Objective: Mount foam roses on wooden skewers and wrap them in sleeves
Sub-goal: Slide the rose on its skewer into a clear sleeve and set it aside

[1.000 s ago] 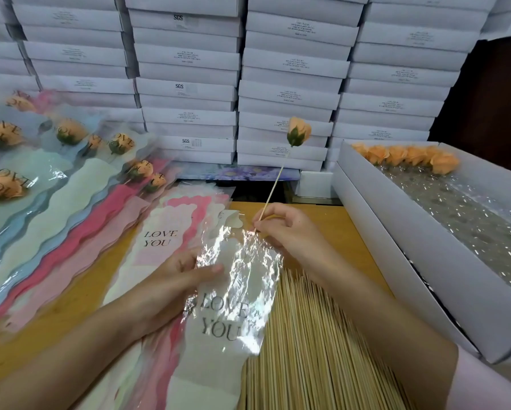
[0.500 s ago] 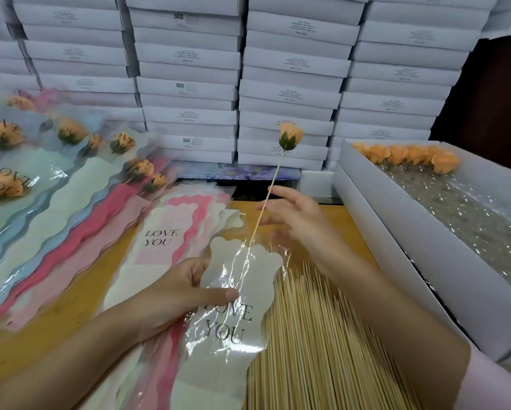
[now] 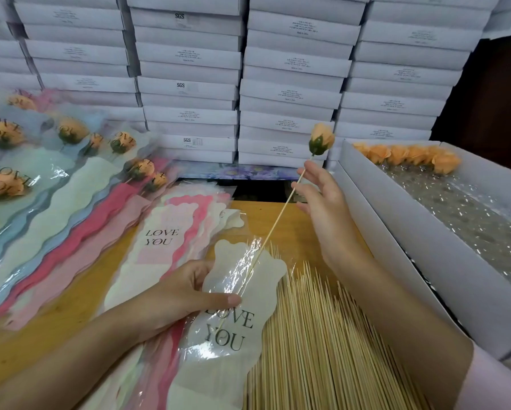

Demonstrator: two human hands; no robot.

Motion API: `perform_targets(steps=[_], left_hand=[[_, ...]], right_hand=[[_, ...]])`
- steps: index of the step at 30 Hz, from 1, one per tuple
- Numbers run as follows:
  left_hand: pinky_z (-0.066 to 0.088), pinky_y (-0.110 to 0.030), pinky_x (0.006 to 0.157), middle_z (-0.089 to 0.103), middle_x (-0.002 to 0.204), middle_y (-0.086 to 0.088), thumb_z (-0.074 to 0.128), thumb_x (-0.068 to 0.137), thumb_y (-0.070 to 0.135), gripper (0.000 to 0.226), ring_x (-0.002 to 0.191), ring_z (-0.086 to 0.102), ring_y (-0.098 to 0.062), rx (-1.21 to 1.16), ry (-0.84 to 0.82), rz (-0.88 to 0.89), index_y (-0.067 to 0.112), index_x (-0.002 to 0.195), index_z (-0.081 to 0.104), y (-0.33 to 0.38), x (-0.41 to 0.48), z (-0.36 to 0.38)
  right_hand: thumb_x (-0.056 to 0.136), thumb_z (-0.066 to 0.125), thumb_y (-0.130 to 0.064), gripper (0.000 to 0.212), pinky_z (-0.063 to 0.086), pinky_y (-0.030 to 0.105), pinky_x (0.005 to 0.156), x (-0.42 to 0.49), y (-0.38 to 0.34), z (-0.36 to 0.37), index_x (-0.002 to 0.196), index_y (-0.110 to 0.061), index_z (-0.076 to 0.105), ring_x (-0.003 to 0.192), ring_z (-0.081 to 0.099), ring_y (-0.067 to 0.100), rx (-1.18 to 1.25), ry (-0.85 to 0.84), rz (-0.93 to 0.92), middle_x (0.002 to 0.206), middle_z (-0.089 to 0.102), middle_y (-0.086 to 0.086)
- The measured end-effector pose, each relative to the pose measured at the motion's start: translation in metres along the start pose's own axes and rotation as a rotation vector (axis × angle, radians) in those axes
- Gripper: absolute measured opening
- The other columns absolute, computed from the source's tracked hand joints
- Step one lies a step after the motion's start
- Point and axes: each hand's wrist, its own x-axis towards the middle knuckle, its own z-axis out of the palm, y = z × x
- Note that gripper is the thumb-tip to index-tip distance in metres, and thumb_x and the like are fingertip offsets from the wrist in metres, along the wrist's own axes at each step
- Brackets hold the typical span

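A pale pink sleeve (image 3: 493, 380) is worn on the right arm, and only its hem is seen, at the lower right corner. Both forearms are left uncovered down to the left hand (image 3: 171, 300) and right hand (image 3: 325, 202).

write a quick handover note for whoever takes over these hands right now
Left hand grips the clear plastic sleeve with cream LOVE YOU card near its mouth.
Right hand pinches the thin wooden skewer below the peach foam rose; skewer tip is inside the sleeve.
Done: rose mounted; finished wrapped roses lie far left.
To do: slide the rose fully in, then continue with loose peach roses in the white cardboard box.
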Motion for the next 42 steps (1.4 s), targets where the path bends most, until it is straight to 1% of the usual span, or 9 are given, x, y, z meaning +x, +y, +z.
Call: perform_targets(steps=[6,11,15,17,23,28,34,39,42], left_hand=[[0.052,-0.014,0.076,0.075,0.089,0.002,0.079,0.079,0.013,0.019,0.079,0.071,-0.011,0.040,-0.001,0.037,0.025,0.092,0.076,0.001,-0.001,0.001],[0.052,-0.019,0.070,0.075,0.089,-0.001,0.080,0.078,0.016,0.017,0.077,0.070,-0.013,0.008,0.003,0.057,0.020,0.094,0.075,0.003,-0.001,0.001],[0.051,-0.012,0.064,0.073,0.072,0.008,0.073,0.078,0.009,0.026,0.066,0.068,-0.004,-0.024,0.012,0.078,0.034,0.084,0.077,0.006,-0.002,0.004],[0.050,-0.011,0.062,0.072,0.071,0.010,0.069,0.079,0.007,0.026,0.064,0.067,-0.002,-0.023,-0.002,0.098,0.032,0.081,0.077,0.008,-0.002,0.005],[0.050,-0.016,0.060,0.068,0.069,0.001,0.085,0.069,0.011,0.016,0.062,0.064,-0.009,-0.065,0.078,0.064,0.022,0.076,0.076,0.003,0.000,0.000],[0.050,-0.013,0.057,0.070,0.067,0.005,0.069,0.074,0.007,0.021,0.060,0.066,-0.006,-0.088,0.066,0.080,0.026,0.071,0.077,0.005,0.001,0.003],[0.051,-0.015,0.058,0.072,0.069,0.003,0.069,0.075,0.006,0.021,0.062,0.068,-0.008,-0.088,0.069,0.086,0.025,0.075,0.078,0.004,0.001,0.003],[0.057,-0.030,0.072,0.072,0.101,-0.022,0.083,0.071,0.008,0.029,0.088,0.071,-0.030,-0.159,0.119,0.011,0.007,0.098,0.073,0.001,0.001,-0.002],[0.056,-0.025,0.064,0.074,0.086,-0.014,0.086,0.065,0.004,0.027,0.074,0.072,-0.024,-0.151,0.130,0.026,0.014,0.088,0.077,0.002,0.001,0.000]], right_hand=[[0.098,0.053,-0.014,0.043,0.042,0.035,0.109,-0.002,0.001,0.004,0.139,-0.023,0.050,0.120,0.052,0.005,-0.038,-0.053,0.050,0.133,0.056,-0.009],[0.097,0.054,-0.017,0.034,0.045,0.032,0.105,-0.005,0.004,0.006,0.131,-0.022,0.058,0.114,0.057,0.004,-0.095,-0.128,0.081,0.118,0.064,-0.012],[0.099,0.050,-0.021,0.025,0.046,0.024,0.092,-0.006,0.008,0.007,0.117,-0.022,0.067,0.100,0.066,0.001,-0.132,-0.224,0.095,0.108,0.071,-0.008],[0.100,0.046,-0.021,0.027,0.045,0.018,0.082,-0.006,0.009,0.007,0.115,-0.020,0.070,0.094,0.068,0.001,-0.147,-0.265,0.107,0.105,0.073,-0.006],[0.100,0.045,-0.016,0.030,0.042,0.002,0.058,-0.007,0.011,0.010,0.104,-0.005,0.073,0.072,0.069,0.000,-0.149,-0.364,0.132,0.093,0.075,0.005],[0.104,0.039,-0.018,0.039,0.043,0.005,0.058,-0.009,0.010,0.011,0.100,0.001,0.074,0.065,0.068,0.005,-0.160,-0.436,0.139,0.086,0.074,0.009],[0.103,0.042,-0.018,0.035,0.047,0.007,0.061,-0.015,0.005,0.009,0.103,-0.001,0.073,0.069,0.069,0.006,-0.134,-0.469,0.160,0.093,0.075,0.012],[0.099,0.052,-0.020,0.018,0.058,0.033,0.079,-0.014,0.002,0.008,0.091,-0.013,0.066,0.083,0.075,0.020,0.015,-0.376,0.288,0.098,0.076,0.005],[0.098,0.055,-0.025,0.007,0.060,0.030,0.067,-0.010,0.005,0.006,0.098,-0.018,0.055,0.080,0.075,0.020,0.027,-0.304,0.352,0.105,0.074,0.005]])
